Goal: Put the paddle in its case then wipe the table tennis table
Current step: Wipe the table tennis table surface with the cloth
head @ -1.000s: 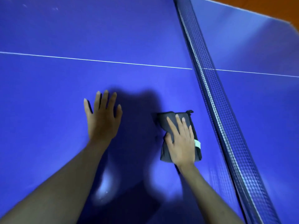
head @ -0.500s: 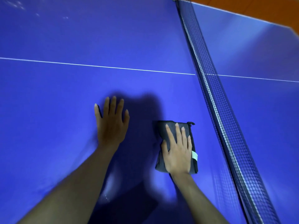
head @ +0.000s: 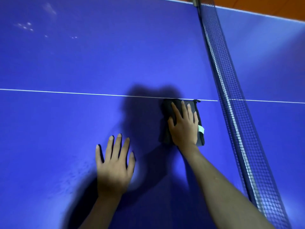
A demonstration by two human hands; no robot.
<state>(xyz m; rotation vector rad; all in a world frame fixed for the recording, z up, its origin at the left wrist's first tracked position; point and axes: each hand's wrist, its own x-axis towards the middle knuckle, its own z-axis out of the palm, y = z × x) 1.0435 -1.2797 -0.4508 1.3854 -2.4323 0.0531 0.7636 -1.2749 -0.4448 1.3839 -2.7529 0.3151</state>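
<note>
The right hand [head: 184,128] presses flat, fingers straight, on a folded dark grey cloth [head: 198,113] with a pale tag, lying on the blue surface [head: 66,113] just beside the net [head: 231,103], its far edge touching the white line [head: 66,92]. The left hand [head: 113,166] rests flat, fingers spread, holding nothing.

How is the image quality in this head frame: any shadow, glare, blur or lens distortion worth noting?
Head view: a dark shadow of the person falls across the blue table, reaching from the left hand up past the white centre line; pale glare patches sit at far left; the net bows from wide-angle distortion; the right hand on the dark cloth is sharp, the lower edges soft.
</note>
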